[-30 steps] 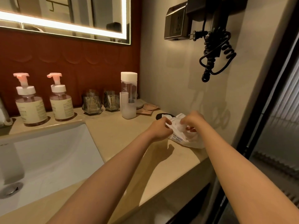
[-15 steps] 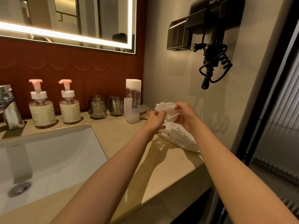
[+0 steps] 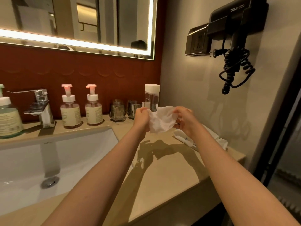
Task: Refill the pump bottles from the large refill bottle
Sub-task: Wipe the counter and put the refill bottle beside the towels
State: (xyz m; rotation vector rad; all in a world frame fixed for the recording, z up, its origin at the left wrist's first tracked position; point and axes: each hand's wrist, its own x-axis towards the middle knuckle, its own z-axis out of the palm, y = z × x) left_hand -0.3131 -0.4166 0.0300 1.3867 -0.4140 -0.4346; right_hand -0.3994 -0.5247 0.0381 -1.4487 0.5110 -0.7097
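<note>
Both hands have lifted clear of the wipe packet (image 3: pixel 183 138) since half a second ago, and the white wipe (image 3: pixel 161 122), then only just leaving the packet, now hangs spread between them above the worktop (image 3: pixel 171 163); the view has also swung left, bringing the tap (image 3: pixel 42 108) and the large refill bottle (image 3: pixel 9 119) into sight. Counted: two pump bottles with pink heads, one large refill bottle, two glass tumblers, one tall clear bottle (image 3: pixel 152 98) with a white cap, one wipe, one packet. The large refill bottle stands just left of the tap. The first pump bottle (image 3: pixel 70 111) stands just right of the tap and the second pump bottle (image 3: pixel 94 110) is next along, then the first tumbler (image 3: pixel 117 110) and the second tumbler (image 3: pixel 133 108). The left hand (image 3: pixel 141 119) has its fingers (image 3: pixel 143 110) curled and pinching the wipe's left edge; the right hand (image 3: pixel 185 122) pinches the right edge the same way. All three task bottles stand untouched, nearer the tap than the hands, well apart from every finger.
</note>
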